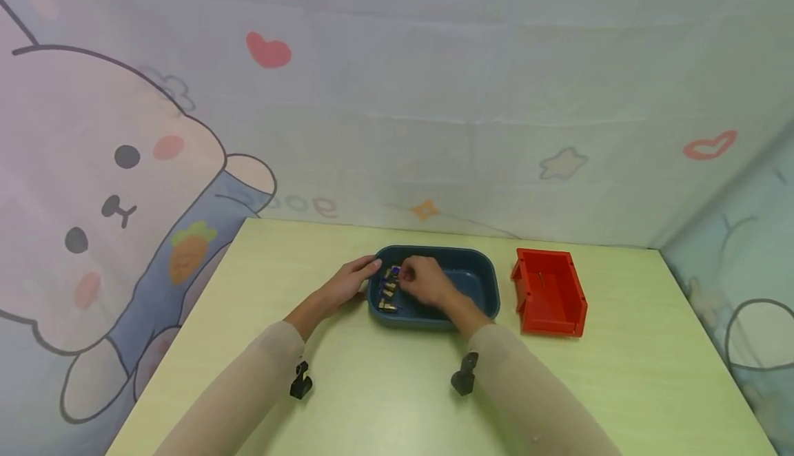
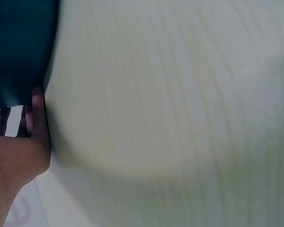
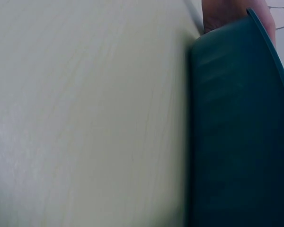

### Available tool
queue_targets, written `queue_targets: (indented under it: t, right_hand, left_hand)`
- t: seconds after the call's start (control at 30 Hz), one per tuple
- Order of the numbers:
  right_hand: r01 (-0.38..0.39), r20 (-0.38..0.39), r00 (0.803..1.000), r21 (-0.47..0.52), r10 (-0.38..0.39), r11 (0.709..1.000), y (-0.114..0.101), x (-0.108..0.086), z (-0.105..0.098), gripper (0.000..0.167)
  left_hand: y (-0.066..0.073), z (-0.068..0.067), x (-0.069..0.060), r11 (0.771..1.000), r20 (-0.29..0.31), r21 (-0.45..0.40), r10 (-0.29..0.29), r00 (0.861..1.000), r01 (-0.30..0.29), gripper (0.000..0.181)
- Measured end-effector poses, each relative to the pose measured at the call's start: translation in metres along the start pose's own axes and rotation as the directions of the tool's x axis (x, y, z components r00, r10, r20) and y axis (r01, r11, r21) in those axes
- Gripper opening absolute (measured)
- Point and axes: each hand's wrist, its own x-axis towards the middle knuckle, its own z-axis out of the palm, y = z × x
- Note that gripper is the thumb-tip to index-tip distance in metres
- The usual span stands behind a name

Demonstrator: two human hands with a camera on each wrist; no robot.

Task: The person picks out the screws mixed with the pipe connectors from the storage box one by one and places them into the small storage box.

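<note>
our left hand [image 1: 344,287] grips the blue bin [image 1: 415,322] at its left rim. our right hand [image 1: 424,280] bends its fingers at the brass fittings [image 1: 389,286], bin's left end — can't tell whether that grip has one. we'd pinch singly, bin braced flat on the surface [image 1: 645,346] — no scattering.

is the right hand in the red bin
No, the right hand is in the blue tub, while the red bin stands apart to its right.
</note>
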Motion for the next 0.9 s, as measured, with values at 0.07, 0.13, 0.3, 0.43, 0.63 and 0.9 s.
queue_targets:
  t: [0.07, 0.13, 0.3, 0.43, 0.63, 0.9]
  right_hand:
    - [-0.013, 0.003, 1.000, 0.004, 0.013, 1.000, 0.000, -0.001, -0.001, 0.005]
    - [-0.021, 0.003, 1.000, 0.003, 0.021, 1.000, 0.000, -0.001, -0.002, 0.006]
    - [-0.033, -0.001, 0.999, 0.008, 0.033, 0.999, 0.001, -0.004, -0.004, 0.008]
    - [-0.028, 0.003, 1.000, 0.006, 0.028, 1.000, 0.002, -0.006, -0.006, 0.007]
    - [0.005, 0.016, 1.000, 0.004, -0.005, 1.000, 0.003, -0.008, -0.013, 0.005]
    - [0.038, 0.022, 0.999, -0.013, -0.037, 0.999, 0.001, -0.011, -0.024, 0.004]
  left_hand:
    - [-0.002, 0.000, 0.000, 1.000, -0.002, -0.008, -0.001, 1.000, 0.001, 0.071]
    - [-0.003, 0.000, 0.001, 1.000, -0.005, -0.008, 0.001, 1.000, -0.001, 0.072]
    - [-0.004, 0.000, 0.001, 1.000, -0.013, -0.006, 0.000, 1.000, 0.000, 0.073]
    - [-0.003, 0.000, 0.001, 1.000, -0.017, -0.008, -0.004, 1.000, 0.004, 0.074]
    - [-0.003, 0.000, 0.001, 1.000, -0.017, 0.005, -0.004, 1.000, 0.004, 0.075]
    - [-0.001, 0.001, 0.001, 1.000, -0.010, -0.001, -0.001, 1.000, 0.001, 0.075]
